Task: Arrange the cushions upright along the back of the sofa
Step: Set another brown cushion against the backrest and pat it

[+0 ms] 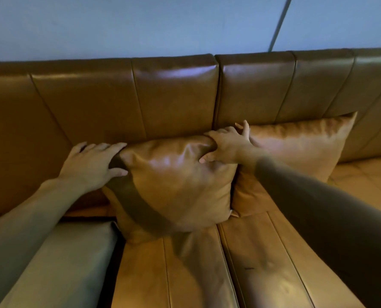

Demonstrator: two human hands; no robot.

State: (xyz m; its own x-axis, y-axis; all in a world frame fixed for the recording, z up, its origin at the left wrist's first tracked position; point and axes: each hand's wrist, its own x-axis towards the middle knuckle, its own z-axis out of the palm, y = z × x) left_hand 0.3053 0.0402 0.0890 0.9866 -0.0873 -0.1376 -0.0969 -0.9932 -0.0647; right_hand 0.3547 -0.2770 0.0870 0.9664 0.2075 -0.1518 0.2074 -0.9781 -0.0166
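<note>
A tan leather cushion (178,185) stands upright on the sofa seat, leaning against the brown backrest (123,101). My left hand (94,163) grips its top left corner, thumb in front and fingers behind. My right hand (225,145) holds its top right corner, thumb pressed into the front, fingers spread over the top edge. A second tan cushion (296,152) stands upright just to the right, touching the first; my right forearm crosses its lower left part.
The sofa seat (207,270) runs across the foreground with stitched seams. A greenish seat section (58,263) lies at the lower left. A pale blue wall (163,25) rises behind the backrest.
</note>
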